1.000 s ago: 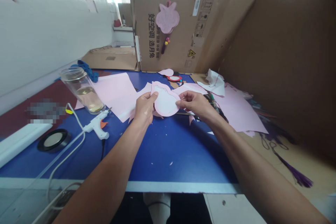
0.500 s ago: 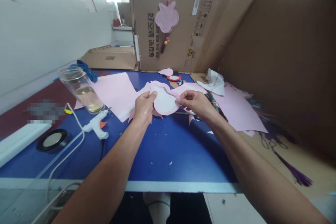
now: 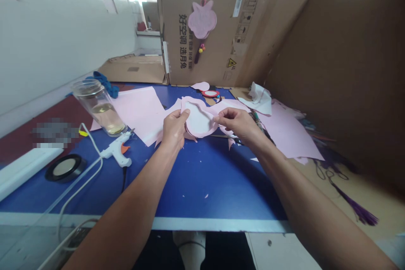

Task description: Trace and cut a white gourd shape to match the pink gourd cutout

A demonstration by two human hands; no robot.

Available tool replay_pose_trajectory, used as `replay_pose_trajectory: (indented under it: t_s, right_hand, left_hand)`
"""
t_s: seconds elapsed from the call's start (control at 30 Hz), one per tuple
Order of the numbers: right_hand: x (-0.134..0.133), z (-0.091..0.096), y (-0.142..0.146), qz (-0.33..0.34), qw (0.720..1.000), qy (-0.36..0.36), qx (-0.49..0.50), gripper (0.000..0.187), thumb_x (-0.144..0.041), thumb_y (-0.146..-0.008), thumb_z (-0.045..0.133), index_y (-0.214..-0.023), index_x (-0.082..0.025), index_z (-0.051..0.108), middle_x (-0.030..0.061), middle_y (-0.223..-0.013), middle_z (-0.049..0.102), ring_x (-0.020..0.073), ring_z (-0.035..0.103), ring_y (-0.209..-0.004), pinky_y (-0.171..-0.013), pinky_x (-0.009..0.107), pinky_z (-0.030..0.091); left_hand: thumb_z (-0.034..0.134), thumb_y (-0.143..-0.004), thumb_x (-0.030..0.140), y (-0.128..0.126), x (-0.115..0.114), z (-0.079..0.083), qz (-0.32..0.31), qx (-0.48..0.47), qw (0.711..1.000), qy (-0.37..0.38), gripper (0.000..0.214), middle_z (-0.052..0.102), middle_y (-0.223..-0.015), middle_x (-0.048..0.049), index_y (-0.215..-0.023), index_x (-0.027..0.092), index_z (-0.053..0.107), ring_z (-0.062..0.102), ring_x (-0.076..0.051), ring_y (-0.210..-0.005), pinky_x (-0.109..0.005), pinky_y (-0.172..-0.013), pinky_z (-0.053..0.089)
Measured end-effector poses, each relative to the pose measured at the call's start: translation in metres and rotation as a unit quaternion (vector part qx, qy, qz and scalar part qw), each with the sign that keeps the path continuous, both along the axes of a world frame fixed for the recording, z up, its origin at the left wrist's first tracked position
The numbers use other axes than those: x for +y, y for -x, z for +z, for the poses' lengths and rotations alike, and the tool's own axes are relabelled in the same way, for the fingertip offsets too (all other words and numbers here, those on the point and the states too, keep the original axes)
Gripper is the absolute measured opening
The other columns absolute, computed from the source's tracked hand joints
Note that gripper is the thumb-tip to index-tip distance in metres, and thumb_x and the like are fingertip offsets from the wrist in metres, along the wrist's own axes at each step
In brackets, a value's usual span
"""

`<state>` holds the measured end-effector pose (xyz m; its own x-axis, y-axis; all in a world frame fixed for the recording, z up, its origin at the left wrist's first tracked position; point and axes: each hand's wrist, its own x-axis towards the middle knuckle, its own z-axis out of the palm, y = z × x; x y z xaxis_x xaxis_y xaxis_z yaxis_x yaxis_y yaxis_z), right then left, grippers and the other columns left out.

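Observation:
Between my two hands is a gourd-shaped cutout (image 3: 198, 120), white in the middle with a pink border, held just above the blue table (image 3: 202, 177). My left hand (image 3: 173, 128) pinches its left edge, thumb on top. My right hand (image 3: 238, 122) pinches its right edge with thumb and fingers pressed together. The cutout bends slightly between them.
Pink paper sheets (image 3: 139, 109) and offcuts lie around the hands. A glass jar (image 3: 98, 107) with yellowish liquid, a white glue gun (image 3: 117, 152) with its cord and a black tape roll (image 3: 65, 168) sit at left. Cardboard walls (image 3: 332, 59) enclose back and right; a purple tassel (image 3: 357, 209) lies at right.
The cutout has tilted and curled a little more between my hands. My right hand has shifted slightly up along its edge. My left hand has stayed put.

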<state>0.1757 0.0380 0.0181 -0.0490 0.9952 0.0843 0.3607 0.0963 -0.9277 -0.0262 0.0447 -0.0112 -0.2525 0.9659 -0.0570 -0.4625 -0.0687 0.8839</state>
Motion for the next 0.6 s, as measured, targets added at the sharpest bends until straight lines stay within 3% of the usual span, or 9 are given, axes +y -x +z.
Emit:
replay_pose_trajectory:
  t_s: [0.3,0.6]
  right_hand:
    - [0.011,-0.016,-0.004,0.032,0.998,0.012,0.055,0.026,-0.043,-0.071,0.086,-0.077,-0.023,0.070,-0.0005,-0.073,0.064,0.0150,0.050,-0.066,-0.060,0.030,0.038]
    - [0.012,-0.017,-0.004,0.049,0.996,0.026,0.069,0.029,-0.045,-0.072,0.087,-0.083,-0.024,0.071,0.0000,-0.081,0.068,0.0150,0.053,-0.069,-0.065,0.031,0.042]
  left_hand:
    - [0.080,-0.086,0.024,0.001,0.000,-0.001,-0.022,0.002,1.000,-0.008,0.011,0.079,-0.081,-0.0087,-0.088,0.013,0.078,0.074,-0.019,-0.070,-0.030,-0.068,0.060]
    - [0.083,-0.085,0.029,0.001,0.000,0.000,-0.042,0.007,0.999,-0.017,0.017,0.080,-0.087,-0.0107,-0.090,0.014,0.077,0.076,-0.022,-0.076,-0.034,-0.071,0.061]
